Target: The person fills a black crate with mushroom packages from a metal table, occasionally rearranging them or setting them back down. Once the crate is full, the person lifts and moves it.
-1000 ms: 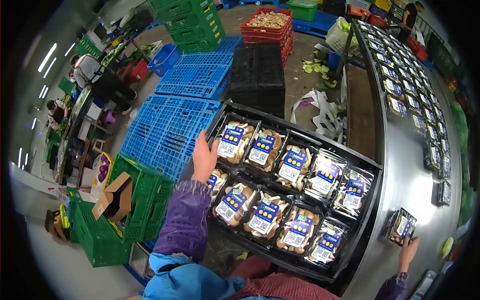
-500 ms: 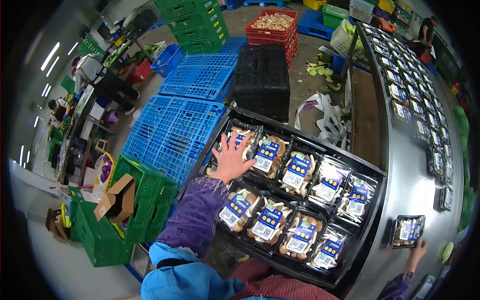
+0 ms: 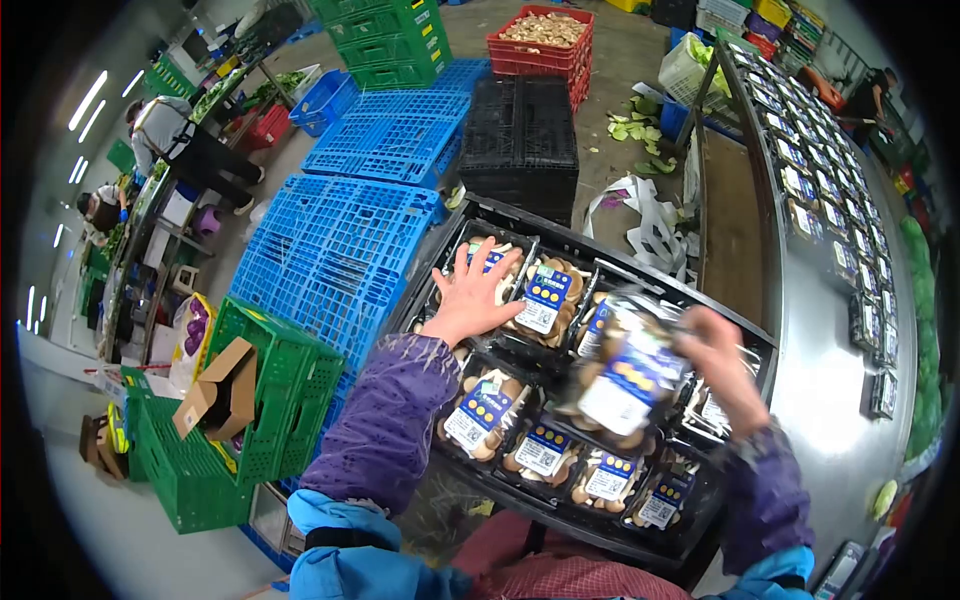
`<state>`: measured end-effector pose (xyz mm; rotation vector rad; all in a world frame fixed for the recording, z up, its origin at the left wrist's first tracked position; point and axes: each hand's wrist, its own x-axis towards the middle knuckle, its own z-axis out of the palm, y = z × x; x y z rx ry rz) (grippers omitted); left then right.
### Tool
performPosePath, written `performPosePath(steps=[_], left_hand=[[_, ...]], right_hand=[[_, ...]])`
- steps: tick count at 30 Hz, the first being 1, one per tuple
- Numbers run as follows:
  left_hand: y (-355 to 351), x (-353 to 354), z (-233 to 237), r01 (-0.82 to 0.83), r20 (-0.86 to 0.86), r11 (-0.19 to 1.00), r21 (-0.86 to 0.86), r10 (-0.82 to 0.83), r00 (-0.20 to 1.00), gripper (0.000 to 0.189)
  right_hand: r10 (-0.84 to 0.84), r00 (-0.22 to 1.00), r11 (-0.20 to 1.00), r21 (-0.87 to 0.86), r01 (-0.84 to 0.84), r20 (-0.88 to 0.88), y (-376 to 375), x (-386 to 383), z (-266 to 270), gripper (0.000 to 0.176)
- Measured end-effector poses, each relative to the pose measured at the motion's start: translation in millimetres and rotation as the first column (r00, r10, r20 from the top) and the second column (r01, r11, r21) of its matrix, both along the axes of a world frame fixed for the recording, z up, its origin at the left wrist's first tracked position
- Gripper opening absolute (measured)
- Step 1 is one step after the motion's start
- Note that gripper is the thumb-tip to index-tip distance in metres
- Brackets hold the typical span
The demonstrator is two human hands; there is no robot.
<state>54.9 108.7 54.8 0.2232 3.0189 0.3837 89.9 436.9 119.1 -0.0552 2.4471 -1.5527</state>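
Note:
My left hand [image 3: 475, 295], fingers spread, lies over a mushroom pack [image 3: 487, 262] in the far left corner of a black crate [image 3: 700, 306]. In my right hand [image 3: 718, 368] is another film-wrapped mushroom pack [image 3: 628, 378] with a blue and white label, blurred by motion. It is held tilted above the crate's middle and hides parts of the packs beneath. Two rows of similar packs lie in the crate, among them a near-row pack [image 3: 484, 415] and a far-row pack [image 3: 546, 300].
A steel table [image 3: 825, 400] on the right carries rows of packs [image 3: 800, 187]. Beyond the crate are stacked black crates [image 3: 518, 140], blue pallets [image 3: 330, 240] and a red crate of mushrooms [image 3: 540, 60]. Green crates [image 3: 270, 390] stand left. People work in the background.
My right hand has brought the mushroom pack from the steel table leftward to above the crate. My left hand stays spread over the corner pack. The view has shifted slightly.

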Motion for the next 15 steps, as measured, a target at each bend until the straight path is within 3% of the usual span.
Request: performPosePath(steps=[1,2,4,5,6,10,13,14,15], left_hand=[[-1.7,-1.5,-1.3,-0.026,-0.021,1.000,0.008,0.026,0.999,0.073],[-3.6,-4.2,-3.0,-0.050,-0.044,0.999,0.017,0.051,0.998,0.070],[-9.6,-10.9,-20.2,-0.032,-0.093,0.999,0.019,0.033,0.995,0.054],[-9.6,-11.1,-22.1,-0.038,-0.095,0.999,0.012,0.039,0.995,0.052],[-9.4,-11.2,-23.1,-0.040,-0.095,0.999,0.006,0.041,0.995,0.051],[-3.4,-9.7,-7.6,-0.051,-0.037,0.997,0.049,0.053,0.998,0.052],[8.3,-8.8,-2.3,-0.034,-0.231,0.982,0.188,0.078,0.970,0.054],[14.9,-7.9,-27.5,0.020,-0.201,1.000,0.014,-0.017,0.980,0.055],[23.1,-0.9,-21.0,0.048,-0.145,0.998,-0.045,-0.054,0.988,0.056]], right_hand=[[0.032,0.996,0.992,-0.126,-0.022,0.081,-29.8,-9.5,-12.3,0.011],[0.114,0.992,0.985,-0.125,-0.120,-0.055,-49.9,-22.9,-45.9,0.012],[0.122,0.992,0.983,-0.132,-0.126,-0.032,-94.2,-32.4,-66.3,0.018],[0.053,0.978,0.999,0.015,-0.051,-0.202,-110.1,-36.9,-98.8,0.021],[-0.080,0.977,0.997,-0.020,0.078,-0.197,-120.4,-40.2,-121.5,0.023],[-0.142,0.972,0.990,-0.031,0.138,-0.185,-120.3,-38.8,-106.5,0.023],[-0.182,0.945,0.978,0.045,0.202,-0.273,-120.8,-35.0,-113.4,0.025],[-0.185,0.918,0.973,0.069,0.222,-0.352,-126.8,-29.7,-113.1,0.027],[-0.173,0.933,0.981,0.034,0.193,-0.317,-131.1,-27.3,-120.6,0.029]])
